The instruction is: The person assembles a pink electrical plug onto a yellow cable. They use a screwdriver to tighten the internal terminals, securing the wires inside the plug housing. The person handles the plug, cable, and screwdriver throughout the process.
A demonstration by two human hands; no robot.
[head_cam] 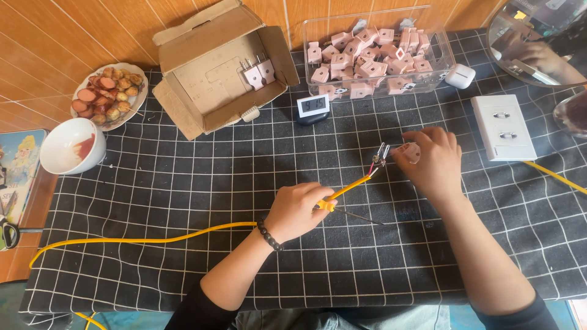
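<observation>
My left hand (298,209) is closed around the yellow cable (153,238) near its stripped end, mid-table toward the near edge. A thin metal tool (358,216), probably a screwdriver, sticks out from under the same fist and lies on the checked cloth (183,183). The cable trails back off the left edge.

My right hand (431,160) is curled over a pink plug (411,151), pinching it, right of centre. The plug's metal prongs (382,151) point left and sit touching or just beside the bare red and black wire ends (373,166); can't tell if they're seated.

Risks, as I judge it:
- Short exposed strands: if the cable twists in my grip, the wires splay and miss the terminals or bridge each other.
- Left hand carries both cable and tool, so the grip is split. The tool could roll or jab the cloth.
- Plug is small and mostly covered by my fingers, so alignment is partly blind.
- Slack cable over the left edge could drag the end out.

Around: white socket block (502,126) near the right edge, clear bin of pink plugs (373,55) at the far edge, open cardboard box (223,67) far left-centre, small clock (313,107) between them.
</observation>
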